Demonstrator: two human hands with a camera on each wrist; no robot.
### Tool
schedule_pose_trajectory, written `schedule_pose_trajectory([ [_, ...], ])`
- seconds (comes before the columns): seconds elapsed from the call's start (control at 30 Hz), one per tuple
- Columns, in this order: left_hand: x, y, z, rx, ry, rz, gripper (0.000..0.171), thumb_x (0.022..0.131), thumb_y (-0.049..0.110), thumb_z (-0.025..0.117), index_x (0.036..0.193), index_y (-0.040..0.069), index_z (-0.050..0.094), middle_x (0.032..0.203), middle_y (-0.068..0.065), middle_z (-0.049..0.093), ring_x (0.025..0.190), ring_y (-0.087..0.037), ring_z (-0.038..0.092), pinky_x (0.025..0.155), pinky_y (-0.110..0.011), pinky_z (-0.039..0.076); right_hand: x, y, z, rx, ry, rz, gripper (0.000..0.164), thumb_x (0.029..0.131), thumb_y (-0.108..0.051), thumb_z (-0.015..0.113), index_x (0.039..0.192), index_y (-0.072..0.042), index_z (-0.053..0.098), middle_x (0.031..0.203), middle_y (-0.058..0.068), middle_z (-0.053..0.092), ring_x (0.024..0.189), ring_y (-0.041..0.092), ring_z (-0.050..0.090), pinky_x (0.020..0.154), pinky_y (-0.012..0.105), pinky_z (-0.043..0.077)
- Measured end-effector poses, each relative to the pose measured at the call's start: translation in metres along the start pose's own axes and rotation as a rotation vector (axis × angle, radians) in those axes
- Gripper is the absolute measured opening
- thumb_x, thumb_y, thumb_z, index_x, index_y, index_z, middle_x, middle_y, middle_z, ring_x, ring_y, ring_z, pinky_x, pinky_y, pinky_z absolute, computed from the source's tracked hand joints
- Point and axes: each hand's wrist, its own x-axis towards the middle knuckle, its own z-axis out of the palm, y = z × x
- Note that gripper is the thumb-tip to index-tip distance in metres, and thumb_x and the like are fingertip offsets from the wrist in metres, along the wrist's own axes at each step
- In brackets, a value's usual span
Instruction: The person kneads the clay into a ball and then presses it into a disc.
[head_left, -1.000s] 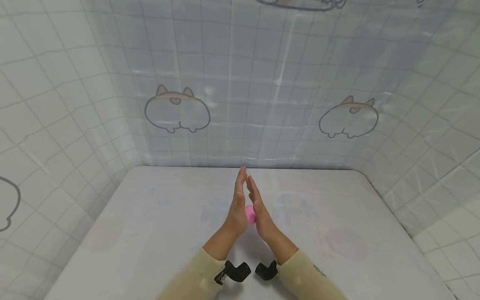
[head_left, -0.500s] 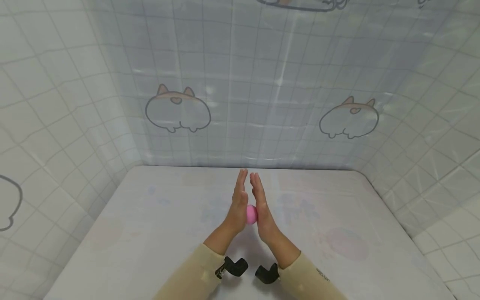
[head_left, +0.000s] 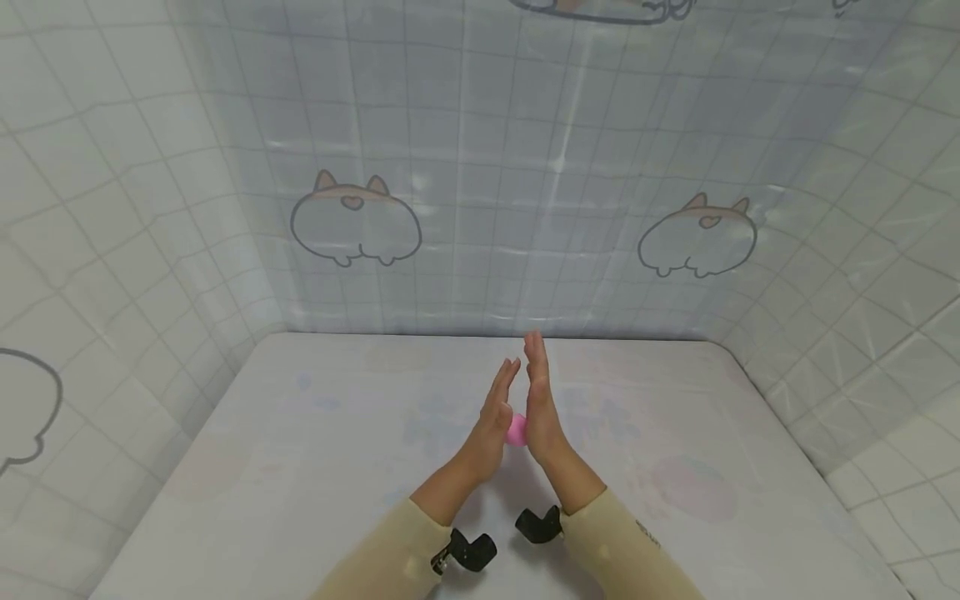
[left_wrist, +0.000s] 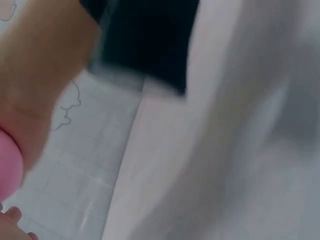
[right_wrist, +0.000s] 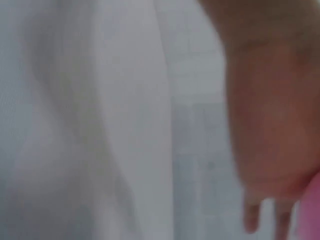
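Observation:
A smooth pink ball (head_left: 517, 430) sits between the two palms, low down near their heels. My left hand (head_left: 489, 435) presses it from the left side, its fingers straight and pointing away from the body. From the other side my right hand (head_left: 543, 417) presses on it, also with straight fingers, its fingertips farther forward than the left ones. The ball (left_wrist: 8, 165) is cut off at the left edge of the left wrist view. In the blurred right wrist view, part of the pink ball (right_wrist: 310, 215) shows at the lower right corner, beside a palm.
A white table (head_left: 300, 517) with faint pastel prints lies under the hands. A tiled-pattern sheet (head_left: 480, 167) with cartoon animal drawings stands behind it and along both sides. Black camera mounts (head_left: 474, 552) stick out from the cream sleeves (head_left: 390, 554).
Both hands and the ball have shifted a little to the right. The right hand has slid forward past the left, which has drawn back, with the ball still between the palms.

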Motion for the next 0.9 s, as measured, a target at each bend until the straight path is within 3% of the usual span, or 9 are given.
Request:
schedule_pose_trajectory([
  [0.13,0.000,0.003,-0.001,-0.098,-0.033,0.057,0.080,0.102,0.066,0.007,0.162,0.013,0.004,0.168,-0.009,0.000,0.152,-0.035,0.005,0.112,-0.071,0.005,0.001,0.011,-0.002,0.000,-0.007,0.009,0.086,0.100,-0.070,0.013,0.161,-0.011,-0.001,0.167,0.010,0.010,0.152,0.031,0.010,0.118,0.058,0.009],
  [0.3,0.003,0.010,-0.004,-0.207,0.009,0.095,0.080,0.102,0.066,0.007,0.162,0.013,0.005,0.168,-0.007,0.005,0.151,-0.033,0.009,0.111,-0.071,0.002,-0.005,0.022,0.000,0.034,-0.067,0.039,0.083,0.100,-0.069,0.012,0.162,-0.015,-0.001,0.167,0.010,0.006,0.152,0.031,0.008,0.117,0.062,0.007],
  [0.6,0.012,0.009,-0.008,-0.194,0.137,0.102,0.079,0.103,0.064,0.014,0.162,0.012,0.007,0.168,-0.008,0.005,0.153,-0.026,0.002,0.115,-0.065,0.002,-0.018,0.019,0.014,0.105,-0.143,-0.001,0.083,0.101,-0.068,0.014,0.162,-0.014,-0.001,0.166,0.016,0.007,0.151,0.037,0.009,0.115,0.064,0.007],
  [0.7,0.014,0.006,-0.009,-0.175,0.159,0.100,0.080,0.103,0.064,0.017,0.161,0.010,0.006,0.167,-0.010,0.005,0.153,-0.028,0.002,0.115,-0.067,0.002,-0.020,0.014,0.016,0.116,-0.145,-0.026,0.081,0.102,-0.067,0.014,0.162,-0.015,-0.001,0.167,0.012,0.008,0.151,0.037,0.009,0.119,0.054,0.009],
  [0.83,0.013,0.001,-0.010,-0.147,0.162,0.068,0.081,0.103,0.064,0.020,0.161,0.009,0.007,0.167,-0.011,0.005,0.153,-0.030,0.001,0.114,-0.068,0.003,-0.019,0.005,0.017,0.121,-0.142,-0.085,0.079,0.104,-0.063,0.014,0.161,-0.011,-0.001,0.166,0.016,0.009,0.151,0.037,0.009,0.120,0.041,0.011],
  [0.9,0.012,-0.003,-0.009,-0.143,0.153,0.043,0.078,0.104,0.061,0.021,0.161,0.009,0.008,0.167,-0.010,0.003,0.153,-0.031,0.000,0.114,-0.068,0.003,-0.017,-0.001,0.015,0.109,-0.134,-0.114,0.078,0.105,-0.060,0.014,0.161,-0.008,-0.001,0.165,0.022,0.009,0.151,0.038,0.010,0.121,0.043,0.011],
])
